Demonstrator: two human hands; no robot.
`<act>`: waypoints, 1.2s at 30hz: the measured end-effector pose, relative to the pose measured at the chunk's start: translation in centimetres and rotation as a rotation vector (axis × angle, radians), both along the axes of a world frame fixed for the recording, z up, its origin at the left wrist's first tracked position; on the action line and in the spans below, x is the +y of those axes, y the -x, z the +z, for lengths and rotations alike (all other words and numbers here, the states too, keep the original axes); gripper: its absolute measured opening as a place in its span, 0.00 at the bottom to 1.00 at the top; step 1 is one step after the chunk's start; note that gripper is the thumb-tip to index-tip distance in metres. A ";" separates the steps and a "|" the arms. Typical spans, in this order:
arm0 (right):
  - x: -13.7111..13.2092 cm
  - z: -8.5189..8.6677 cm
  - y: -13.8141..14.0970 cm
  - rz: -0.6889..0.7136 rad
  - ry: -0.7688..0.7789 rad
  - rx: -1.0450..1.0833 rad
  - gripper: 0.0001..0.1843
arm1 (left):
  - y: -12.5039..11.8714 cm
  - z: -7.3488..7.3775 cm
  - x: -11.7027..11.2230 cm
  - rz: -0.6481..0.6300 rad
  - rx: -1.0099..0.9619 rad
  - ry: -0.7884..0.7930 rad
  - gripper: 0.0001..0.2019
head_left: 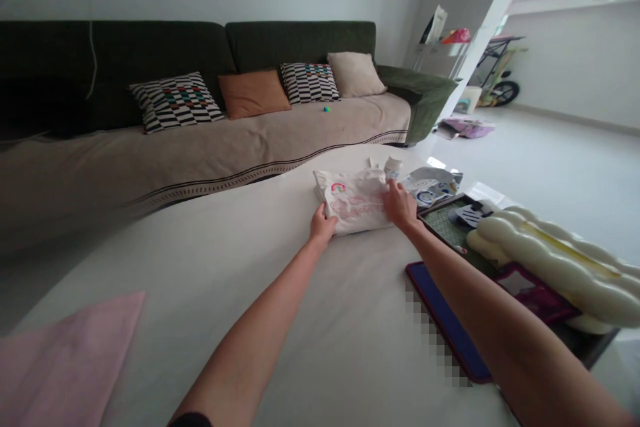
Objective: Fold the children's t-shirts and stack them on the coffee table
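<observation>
A folded white garment or similar soft bundle (357, 200), with a small pink rainbow and a pale pink print, lies on the white table in front of me. My left hand (322, 225) grips its near left corner, thumb on top and the other fingers partly hidden. At the right end my right hand (400, 205) has its fingers curled onto the fabric; the fingertips are not fully visible. Just behind the right hand stands a small white bottle (393, 165). A crinkled white and silver packet (433, 185) with blue marks lies to the right of that hand.
Under my right forearm is a blue panel with a dark red rim (445, 320). A dark tray (443, 227) at the right carries a cream cloud-shaped box (560, 253). Pink cloth (75, 360) lies at lower left. Beyond the table (225, 267) stands a green sofa (165, 47) with cushions.
</observation>
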State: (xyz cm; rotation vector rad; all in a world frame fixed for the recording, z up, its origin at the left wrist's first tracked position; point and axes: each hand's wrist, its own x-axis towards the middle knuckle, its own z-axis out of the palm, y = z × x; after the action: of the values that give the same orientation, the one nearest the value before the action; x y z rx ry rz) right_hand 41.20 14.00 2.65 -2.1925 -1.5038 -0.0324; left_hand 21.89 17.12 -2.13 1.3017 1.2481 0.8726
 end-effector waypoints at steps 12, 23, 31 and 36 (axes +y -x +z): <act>2.0 -3.2 5.7 0.393 0.236 -0.198 0.31 | 2.3 2.1 -5.7 -0.106 0.062 0.151 0.08; -3.6 -1.1 12.2 0.316 0.016 -0.098 0.29 | 37.7 6.7 -24.4 0.406 0.742 -0.287 0.19; -23.0 -3.2 30.1 0.807 0.086 0.461 0.21 | 37.3 4.0 -31.3 0.397 0.733 -0.218 0.26; -23.9 -1.4 36.1 0.869 0.161 0.428 0.23 | 34.5 5.2 -34.7 0.185 0.397 -0.180 0.23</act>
State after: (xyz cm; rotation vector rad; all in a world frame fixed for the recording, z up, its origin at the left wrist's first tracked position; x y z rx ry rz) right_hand 5.15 -9.92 1.23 -1.3440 -2.0795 0.8001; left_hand -12.57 -17.61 3.07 1.5747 1.6505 0.8990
